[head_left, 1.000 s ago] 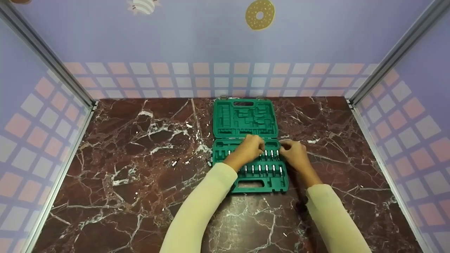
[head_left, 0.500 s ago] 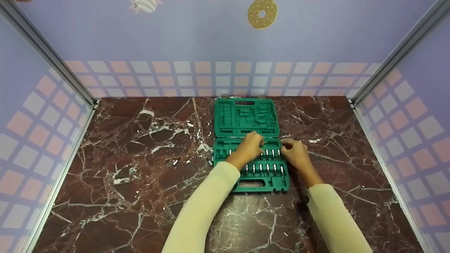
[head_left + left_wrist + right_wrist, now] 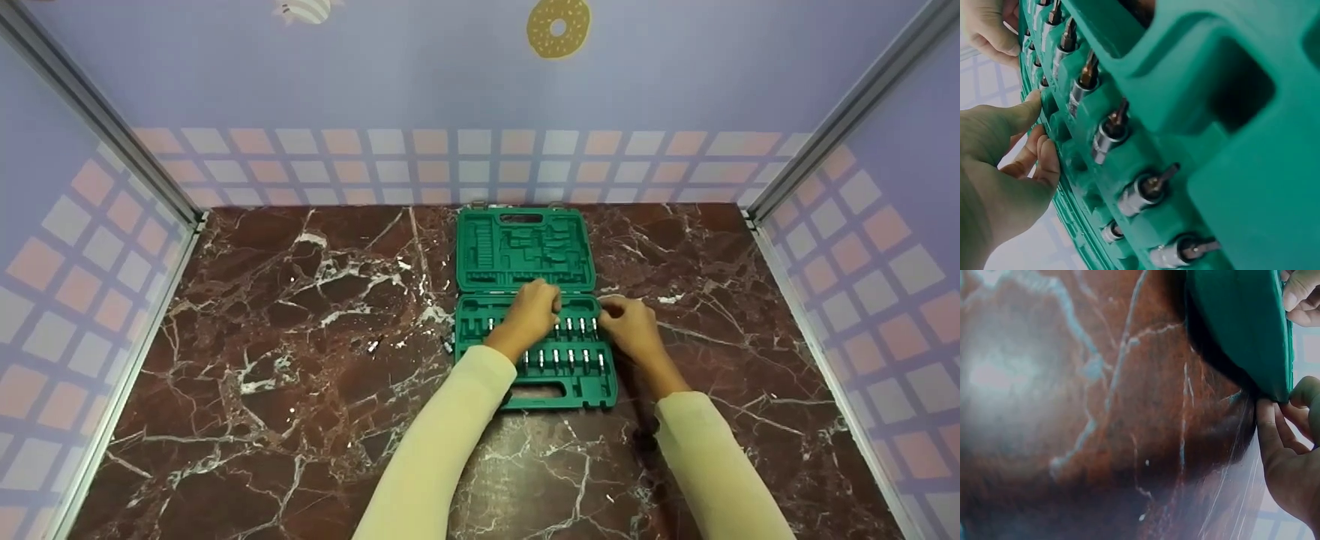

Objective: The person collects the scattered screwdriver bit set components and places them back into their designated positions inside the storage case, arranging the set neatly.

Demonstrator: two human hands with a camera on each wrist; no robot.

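Note:
A green plastic socket case lies unfolded, its moulded lid laid back. Two rows of silver bit sockets with dark tips fill many of its slots. My left hand is bent over the far row. In the left wrist view its thumb tip touches the case beside a socket, near vacant slots, and its other fingers are curled lower down; whether they hold a socket I cannot tell. My right hand grips the case's right edge, thumb above and fingers below in the right wrist view.
Two small dark-and-silver pieces lie left of the case on the marbled table: one piece farther out, another piece right beside the case. Purple walls with a tile pattern enclose the table at the back and both sides.
My left hand shifts very slightly back and left over the far row of sockets. The right hand keeps its hold on the case edge.

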